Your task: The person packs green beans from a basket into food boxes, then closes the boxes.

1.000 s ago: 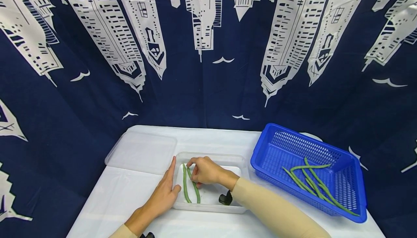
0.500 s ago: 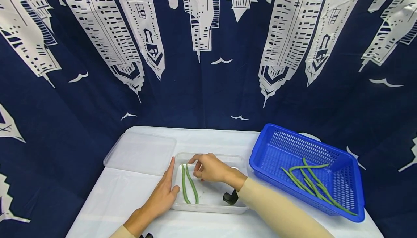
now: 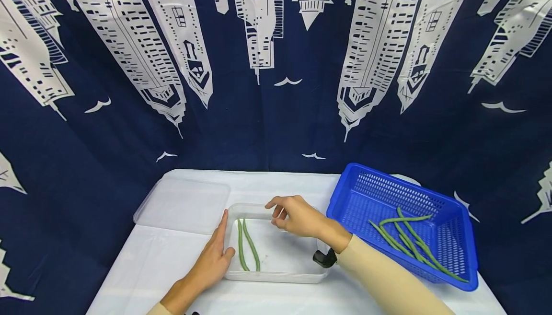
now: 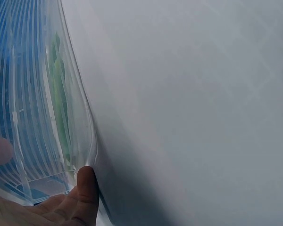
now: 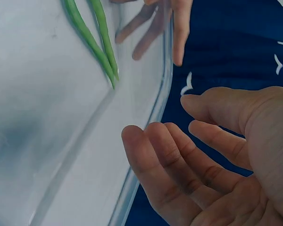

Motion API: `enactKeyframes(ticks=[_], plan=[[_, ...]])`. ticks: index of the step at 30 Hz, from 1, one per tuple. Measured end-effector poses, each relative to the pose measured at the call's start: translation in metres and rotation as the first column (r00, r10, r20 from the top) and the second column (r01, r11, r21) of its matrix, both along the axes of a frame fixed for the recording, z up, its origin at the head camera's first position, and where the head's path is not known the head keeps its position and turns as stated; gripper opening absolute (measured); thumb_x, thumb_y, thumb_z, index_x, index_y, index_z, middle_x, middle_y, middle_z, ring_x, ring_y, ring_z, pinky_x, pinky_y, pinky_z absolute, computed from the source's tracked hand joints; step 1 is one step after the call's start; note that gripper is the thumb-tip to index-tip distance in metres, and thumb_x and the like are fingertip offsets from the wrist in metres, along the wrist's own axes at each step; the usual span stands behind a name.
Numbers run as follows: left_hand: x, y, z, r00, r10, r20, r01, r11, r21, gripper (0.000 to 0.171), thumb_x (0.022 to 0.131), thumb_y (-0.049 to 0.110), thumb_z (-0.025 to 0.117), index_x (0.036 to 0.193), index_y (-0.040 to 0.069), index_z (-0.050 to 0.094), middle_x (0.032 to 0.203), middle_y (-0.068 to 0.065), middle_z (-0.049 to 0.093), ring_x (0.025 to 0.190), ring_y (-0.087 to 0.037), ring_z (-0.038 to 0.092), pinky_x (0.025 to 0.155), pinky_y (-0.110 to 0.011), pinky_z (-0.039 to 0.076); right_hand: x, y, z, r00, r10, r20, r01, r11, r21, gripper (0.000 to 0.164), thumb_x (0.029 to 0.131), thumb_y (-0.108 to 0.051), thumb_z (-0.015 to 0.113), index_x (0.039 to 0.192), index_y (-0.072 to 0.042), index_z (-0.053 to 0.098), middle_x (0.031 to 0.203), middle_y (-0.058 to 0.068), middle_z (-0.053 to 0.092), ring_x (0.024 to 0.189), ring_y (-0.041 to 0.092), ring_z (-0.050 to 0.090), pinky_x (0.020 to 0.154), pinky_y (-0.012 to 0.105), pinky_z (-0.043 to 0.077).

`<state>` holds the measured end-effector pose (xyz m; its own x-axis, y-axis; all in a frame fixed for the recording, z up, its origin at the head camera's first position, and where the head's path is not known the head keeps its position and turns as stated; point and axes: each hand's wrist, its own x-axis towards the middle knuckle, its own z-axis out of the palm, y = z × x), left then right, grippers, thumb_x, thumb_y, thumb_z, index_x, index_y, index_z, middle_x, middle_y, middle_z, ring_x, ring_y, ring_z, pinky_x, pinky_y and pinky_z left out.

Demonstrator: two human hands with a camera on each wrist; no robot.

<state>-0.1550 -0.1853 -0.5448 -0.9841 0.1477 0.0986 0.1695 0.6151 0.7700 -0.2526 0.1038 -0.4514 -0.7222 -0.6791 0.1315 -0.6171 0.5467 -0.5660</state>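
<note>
A clear plastic container [image 3: 276, 277] stands on the white-covered table. Two green beans [image 3: 241, 252] lie side by side along its left end, their far tips close together; the right wrist view shows those green beans [image 5: 92, 35] from above. My left hand [image 3: 211, 260] rests along the container's left wall, fingers straight and thumb over the near part of the rim. Over the far part of the container hovers my right hand [image 3: 302, 216], its fingers loosely bent. Nothing is between its thumb and fingers in the right wrist view, where the hand [image 5: 203, 174] is close to the rim.
At right stands a blue perforated basket [image 3: 470, 243] with several green beans [image 3: 407, 240] in it. A flat translucent lid [image 3: 183, 204] lies at the back left. Behind the table hangs a dark blue curtain [image 3: 241, 128] with white buildings. A black wrist camera [image 3: 324, 258] sits under the right wrist.
My right hand has drawn away from the two green beans, moving right and up, its fingers parting from the second bean. My left hand has stayed at the container's wall.
</note>
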Motion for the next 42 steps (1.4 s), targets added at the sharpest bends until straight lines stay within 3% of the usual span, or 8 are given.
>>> enactKeyframes(ticks=[5, 11, 19, 26, 32, 38, 42], plan=[[0.0, 0.001, -0.001, 1.0, 0.014, 0.004, -0.014, 1.0, 0.006, 0.104, 0.107, -0.001, 0.061, 0.19, 0.017, 0.002, 0.197, -0.018, 0.012, 0.182, -0.044, 0.019, 0.145, -0.067, 0.018, 0.002, 0.023, 0.007, 0.999, -0.022, -0.047, 0.022, 1.0, -0.003, 0.034, 0.105, -0.006, 0.082, 0.139, -0.006, 0.081, 0.105, 0.001, 0.086, 0.091, 0.009, 0.08, 0.084, 0.033, 0.069], [0.0, 0.001, -0.004, 1.0, 0.017, 0.005, -0.017, 1.0, 0.005, 0.104, 0.107, -0.001, 0.061, 0.19, 0.016, 0.001, 0.197, -0.019, 0.012, 0.181, -0.046, 0.019, 0.145, -0.068, 0.018, 0.004, 0.058, 0.012, 0.995, -0.049, -0.085, 0.049, 0.999, 0.003, 0.033, 0.104, -0.007, 0.083, 0.137, -0.008, 0.082, 0.106, -0.002, 0.085, 0.093, 0.007, 0.078, 0.08, 0.024, 0.066], [0.001, 0.0, -0.003, 1.0, 0.02, -0.006, -0.02, 1.0, -0.015, 0.105, 0.107, 0.0, 0.061, 0.19, 0.019, 0.0, 0.197, -0.019, 0.012, 0.181, -0.046, 0.021, 0.145, -0.067, 0.02, 0.006, 0.119, 0.028, 0.986, -0.127, -0.107, 0.129, 0.992, 0.013, 0.034, 0.104, -0.008, 0.086, 0.137, -0.01, 0.083, 0.114, 0.004, 0.086, 0.094, 0.007, 0.077, 0.08, 0.026, 0.068], [0.0, -0.003, 0.0, 1.0, 0.02, 0.003, -0.02, 1.0, -0.004, 0.104, 0.108, -0.001, 0.06, 0.19, 0.02, -0.001, 0.198, -0.017, 0.01, 0.182, -0.044, 0.018, 0.145, -0.067, 0.017, -0.005, 0.178, 0.038, 0.979, -0.169, -0.11, 0.177, 0.982, 0.063, 0.038, 0.102, -0.012, 0.09, 0.139, -0.006, 0.082, 0.119, 0.003, 0.086, 0.099, 0.01, 0.078, 0.088, 0.038, 0.072], [-0.001, -0.006, 0.005, 1.0, 0.013, 0.01, -0.013, 1.0, -0.009, 0.104, 0.108, 0.0, 0.06, 0.19, 0.021, -0.001, 0.198, -0.018, 0.01, 0.182, -0.045, 0.018, 0.145, -0.069, 0.017, -0.009, 0.218, 0.029, 0.98, -0.188, -0.07, 0.196, 0.97, 0.141, 0.042, 0.101, -0.017, 0.092, 0.14, -0.004, 0.081, 0.121, 0.002, 0.085, 0.101, 0.014, 0.079, 0.086, 0.032, 0.071], [-0.004, -0.004, 0.003, 1.0, 0.011, 0.019, -0.011, 1.0, 0.015, 0.103, 0.11, -0.001, 0.058, 0.19, 0.023, -0.002, 0.198, -0.017, 0.008, 0.182, -0.044, 0.015, 0.146, -0.069, 0.015, -0.014, 0.248, 0.011, 0.985, -0.166, -0.043, 0.172, 0.96, 0.22, 0.049, 0.097, -0.021, 0.097, 0.139, -0.003, 0.081, 0.121, 0.008, 0.084, 0.104, 0.026, 0.08, 0.089, 0.046, 0.073], [-0.001, -0.001, 0.0, 0.999, -0.001, 0.052, -0.001, 1.0, 0.029, 0.102, 0.11, 0.0, 0.058, 0.19, 0.021, -0.002, 0.198, -0.017, 0.005, 0.183, -0.046, 0.012, 0.146, -0.07, 0.014, -0.012, 0.265, -0.005, 0.99, -0.139, 0.029, 0.126, 0.954, 0.271, 0.058, 0.095, -0.025, 0.099, 0.144, -0.002, 0.078, 0.13, 0.018, 0.082, 0.111, 0.035, 0.082, 0.094, 0.057, 0.072]])
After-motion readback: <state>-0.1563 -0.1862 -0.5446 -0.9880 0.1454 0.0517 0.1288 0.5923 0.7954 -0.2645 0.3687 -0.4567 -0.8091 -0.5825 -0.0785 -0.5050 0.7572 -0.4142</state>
